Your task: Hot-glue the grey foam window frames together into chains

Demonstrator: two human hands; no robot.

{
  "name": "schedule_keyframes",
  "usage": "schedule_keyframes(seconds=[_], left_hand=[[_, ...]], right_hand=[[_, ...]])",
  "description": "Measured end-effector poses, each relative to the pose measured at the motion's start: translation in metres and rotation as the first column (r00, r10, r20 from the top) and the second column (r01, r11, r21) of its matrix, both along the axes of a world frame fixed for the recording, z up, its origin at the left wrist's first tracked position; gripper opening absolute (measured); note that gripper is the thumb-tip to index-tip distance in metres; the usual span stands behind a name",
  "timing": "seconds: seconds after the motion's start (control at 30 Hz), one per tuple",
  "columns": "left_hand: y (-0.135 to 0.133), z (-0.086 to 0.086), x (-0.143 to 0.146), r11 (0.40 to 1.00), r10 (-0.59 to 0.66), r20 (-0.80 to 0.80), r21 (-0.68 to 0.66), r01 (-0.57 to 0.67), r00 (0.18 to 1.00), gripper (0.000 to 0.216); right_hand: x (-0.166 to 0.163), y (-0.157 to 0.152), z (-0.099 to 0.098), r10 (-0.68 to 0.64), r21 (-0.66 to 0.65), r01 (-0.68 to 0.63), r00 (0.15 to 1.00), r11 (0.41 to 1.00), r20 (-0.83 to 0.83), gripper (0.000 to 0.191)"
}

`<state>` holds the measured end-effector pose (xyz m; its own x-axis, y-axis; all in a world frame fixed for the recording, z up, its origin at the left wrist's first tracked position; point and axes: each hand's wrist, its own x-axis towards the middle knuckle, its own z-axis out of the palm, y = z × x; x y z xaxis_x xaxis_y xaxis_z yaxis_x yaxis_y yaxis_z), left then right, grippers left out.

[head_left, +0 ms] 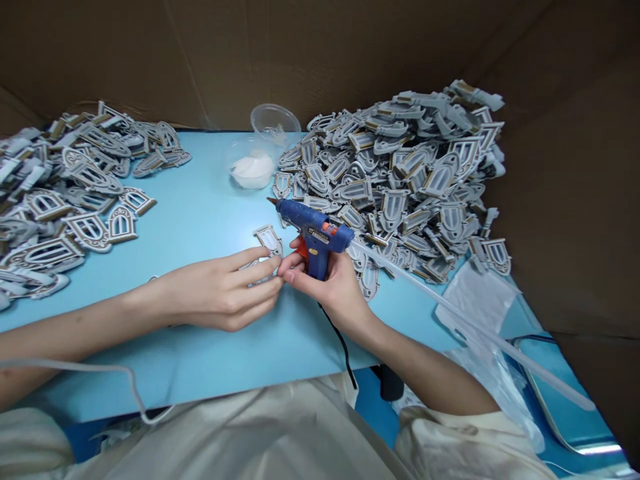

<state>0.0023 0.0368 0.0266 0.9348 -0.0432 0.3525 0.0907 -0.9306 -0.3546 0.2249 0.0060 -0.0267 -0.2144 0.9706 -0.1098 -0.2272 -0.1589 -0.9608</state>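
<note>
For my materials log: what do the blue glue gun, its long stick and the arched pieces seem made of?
Blue glue gun: likely hard plastic, moulded contours, slight sheen; nozzle brownish, perhaps metal.
Long stick: probably hot-melt glue, smooth, translucent, milky.
Arched pieces: plastic or painted wood, I can't tell; mostly matte grey, gold-brown edges.

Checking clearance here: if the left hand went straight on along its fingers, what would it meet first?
The left hand would probably meet the right hand gripping the glue gun; depth is unclear, possibly touching now.

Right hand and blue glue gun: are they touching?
Touching. The head view shows the right hand gripping the blue glue gun by its handle.
</note>
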Motion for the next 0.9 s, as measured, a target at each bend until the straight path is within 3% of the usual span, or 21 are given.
schedule_keyframes(seconds=[0.17,0.33,0.57,0.77,0.9], left_hand=[[0.001,0.000,0.000,1.000,0.001,-0.020,0.007,-0.001,1.000,0.028],[0.001,-0.002,-0.006,1.000,0.008,0.002,0.015,-0.008,1.000,0.027],[0.000,0.001,-0.033,0.994,0.108,0.012,-0.013,-0.108,0.994,0.023],[0.000,0.013,-0.066,0.944,0.186,0.060,-0.289,-0.161,0.981,0.030],[-0.008,0.021,-0.075,0.839,0.239,0.166,-0.532,-0.118,0.957,0.028]], right_hand=[[0.000,-0.001,0.007,0.004,-0.015,-0.004,1.000,1.000,-0.027,0.062],[0.005,-0.002,0.028,0.025,-0.022,-0.025,1.000,0.999,-0.009,0.057],[0.012,-0.006,0.043,0.008,0.015,-0.008,1.000,1.000,0.010,0.048],[0.019,-0.010,0.048,-0.024,0.070,0.021,0.999,0.997,0.039,0.041],[0.021,-0.010,0.048,-0.053,0.091,0.050,0.998,0.995,0.029,0.040]])
